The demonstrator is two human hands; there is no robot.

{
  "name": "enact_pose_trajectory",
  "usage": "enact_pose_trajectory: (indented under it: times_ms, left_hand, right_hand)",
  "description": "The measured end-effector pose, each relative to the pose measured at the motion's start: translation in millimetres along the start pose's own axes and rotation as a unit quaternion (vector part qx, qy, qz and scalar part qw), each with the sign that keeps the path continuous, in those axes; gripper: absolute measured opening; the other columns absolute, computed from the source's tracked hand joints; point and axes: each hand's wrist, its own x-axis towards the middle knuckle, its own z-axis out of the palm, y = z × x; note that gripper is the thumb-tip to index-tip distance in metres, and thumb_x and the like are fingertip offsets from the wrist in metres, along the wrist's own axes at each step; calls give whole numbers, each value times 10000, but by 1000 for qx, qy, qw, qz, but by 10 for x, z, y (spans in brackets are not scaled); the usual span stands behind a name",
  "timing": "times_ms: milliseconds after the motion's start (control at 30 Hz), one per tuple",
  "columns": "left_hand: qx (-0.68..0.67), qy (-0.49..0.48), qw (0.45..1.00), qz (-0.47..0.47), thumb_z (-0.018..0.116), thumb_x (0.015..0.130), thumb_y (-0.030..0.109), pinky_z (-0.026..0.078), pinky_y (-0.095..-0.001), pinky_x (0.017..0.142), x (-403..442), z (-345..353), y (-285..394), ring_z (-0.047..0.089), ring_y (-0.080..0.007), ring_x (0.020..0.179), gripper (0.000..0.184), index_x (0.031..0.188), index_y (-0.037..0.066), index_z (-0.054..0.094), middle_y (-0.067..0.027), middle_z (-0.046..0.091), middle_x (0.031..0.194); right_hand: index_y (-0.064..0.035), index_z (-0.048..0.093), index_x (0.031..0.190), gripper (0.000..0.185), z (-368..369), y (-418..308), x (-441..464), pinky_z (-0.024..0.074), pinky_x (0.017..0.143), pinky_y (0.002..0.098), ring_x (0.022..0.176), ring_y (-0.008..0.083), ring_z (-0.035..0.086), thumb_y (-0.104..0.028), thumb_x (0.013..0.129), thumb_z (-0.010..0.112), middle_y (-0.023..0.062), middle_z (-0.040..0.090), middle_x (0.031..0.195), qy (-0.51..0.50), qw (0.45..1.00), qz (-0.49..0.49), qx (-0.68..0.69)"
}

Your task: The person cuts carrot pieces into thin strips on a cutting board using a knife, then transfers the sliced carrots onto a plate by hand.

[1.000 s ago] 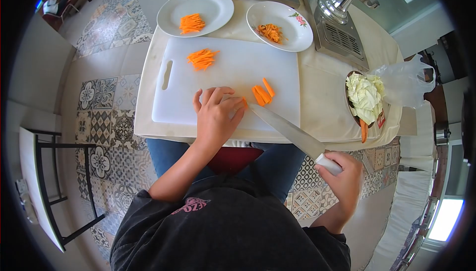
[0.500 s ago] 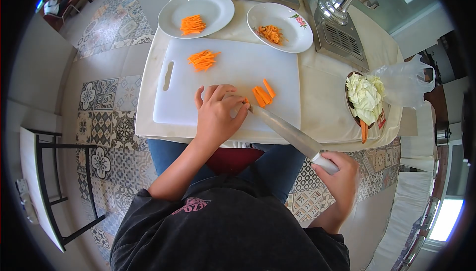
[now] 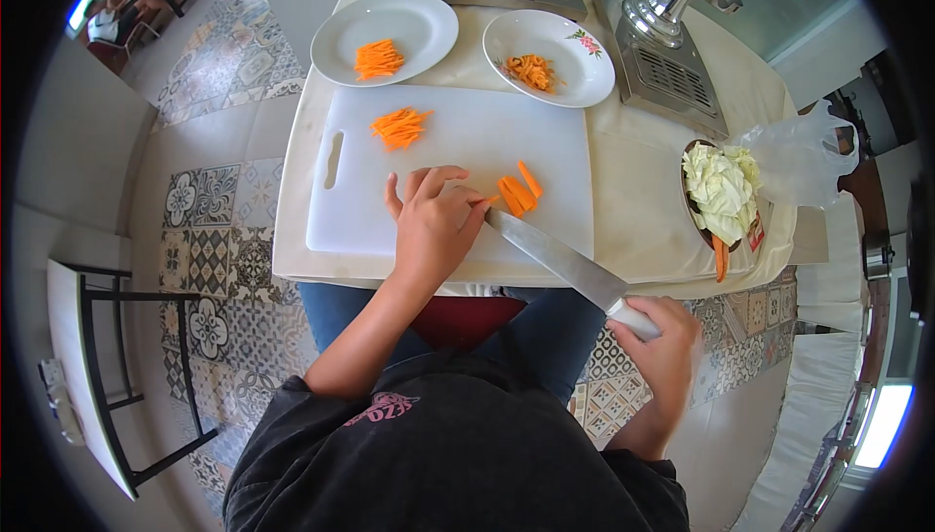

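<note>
My left hand is over the white cutting board, thumb and forefinger pinched on a small carrot piece while the other fingers spread. Most of that piece is hidden by the fingertips. My right hand grips the white handle of a large knife. Its blade slants up to the left, the tip close beside my left fingertips. Several thick carrot slices lie just beyond the tip. A pile of thin carrot strips sits farther back on the board.
Behind the board stand a white plate with carrot strips and a flowered bowl with carrot shreds. Cut cabbage, a carrot and a plastic bag are at the right. Metal stoves line the back.
The knife blade has tilted, so more of its flat side shows, and its tip stays near my left fingers. The whole view has shifted slightly. Both hands keep nearly the same places.
</note>
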Motion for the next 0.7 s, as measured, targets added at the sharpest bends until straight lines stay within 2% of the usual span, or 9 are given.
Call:
enact_pose_trajectory:
  times_ms: [33,167,367,567,700]
  left_hand:
    - [-4,0,1000,14,811,771,163,239,-598,1125,20,-21,-43,556,-242,1160,87,845,151,767,17,651,1148]
    - [11,6,999,35,801,783,155,262,-584,1119,111,-160,-202,553,-257,1165,88,862,148,764,7,638,1187]
    - [28,20,999,22,788,788,168,223,-592,1123,250,-336,-448,536,-257,1184,69,836,138,749,3,633,1190]
    - [106,26,990,86,784,780,161,226,-587,1125,533,-413,-638,534,-234,1183,66,798,128,730,34,629,1184]
    - [166,52,982,76,778,792,175,208,-575,1139,680,-430,-765,528,-218,1196,43,828,157,762,64,631,1188]
  right_hand:
    - [-105,739,910,319,41,-2,9,535,671,388,767,301,682,-178,630,875,77,706,842,9,1000,-6,6]
    - [-109,735,924,326,131,-148,84,538,678,391,778,300,688,-184,637,872,76,714,857,11,999,-2,33]
    - [-124,707,1002,361,360,-331,207,541,696,395,820,312,693,-209,683,854,83,724,908,-12,996,18,83]
    - [-135,677,1054,373,605,-385,271,535,683,403,823,321,690,-245,733,834,92,720,901,-28,993,31,114]
    - [-137,672,1071,379,614,-424,293,532,674,402,810,321,690,-251,744,827,97,717,890,-48,990,51,125]
